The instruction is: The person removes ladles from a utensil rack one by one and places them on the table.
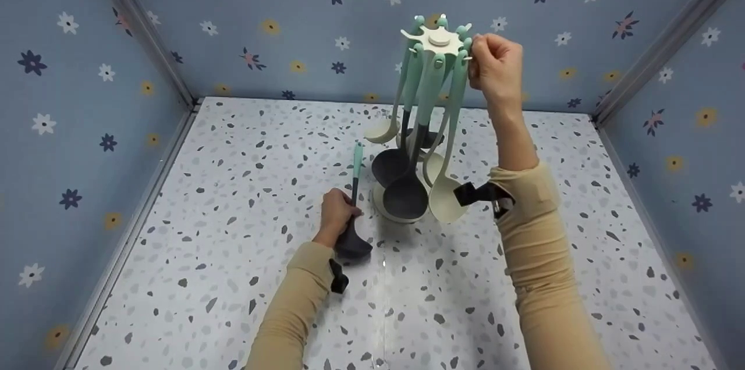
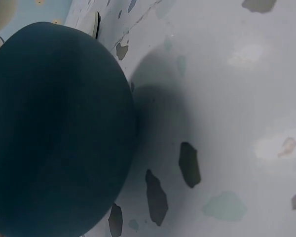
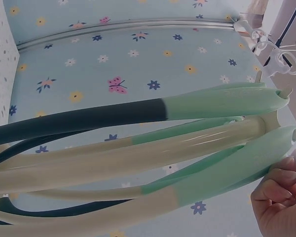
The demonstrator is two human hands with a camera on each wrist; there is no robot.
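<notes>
From my feeds I see pale blue walls (image 1: 308, 15) printed with flowers and butterflies, closing in a white, speckled tabletop (image 1: 204, 201). Right of the middle of the head view, toward the back, I have a utensil stand (image 1: 438, 38) with a white hooked top, and kitchen tools with green handle ends hang around it. Among them I make out a dark hanging ladle (image 1: 405, 198) at the front, a cream utensil (image 1: 447, 201) to its right, and a pale round base (image 1: 379, 201) behind and below them. The right hand (image 1: 499, 64) is up at the stand's top, fingers curled in and gripping at its hooked edge, right beside a green handle end; I cannot tell exactly which part they pinch. Lower and to the left, the left hand (image 1: 337, 213) has its fingers closed around the shaft of a loose dark ladle (image 1: 354, 244), close above the bowl, with the green end pointing toward the back wall. That ladle is near the stand but apart from it. My left wrist view shows its bowl large, beside a soft shadow; whether it touches the tabletop, I cannot tell.
</notes>
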